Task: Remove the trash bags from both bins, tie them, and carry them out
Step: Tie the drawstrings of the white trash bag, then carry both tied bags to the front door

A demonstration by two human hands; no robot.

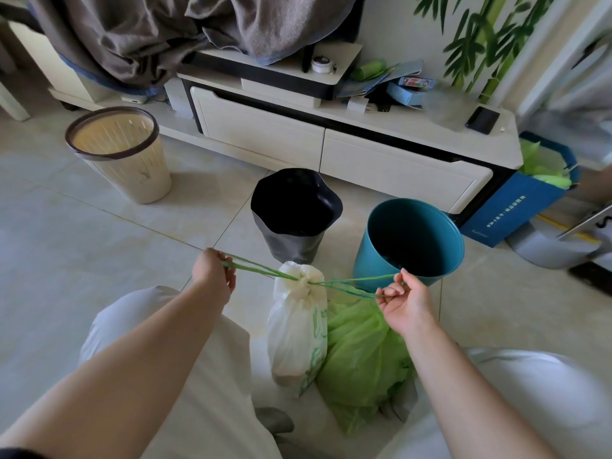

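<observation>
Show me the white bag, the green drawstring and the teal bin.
white bag (296, 329), head view, middle of its side
green drawstring (258, 269), head view, left strand
teal bin (367, 270), head view, outer wall

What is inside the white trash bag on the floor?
Its contents cannot be seen: the white trash bag is cinched shut at the neck by green drawstrings, held taut by the left hand and right hand. Only a dim brownish shape shows through near its bottom.

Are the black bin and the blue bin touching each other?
Apart. The head view shows pale floor tile between the black bin and the blue bin.
</observation>
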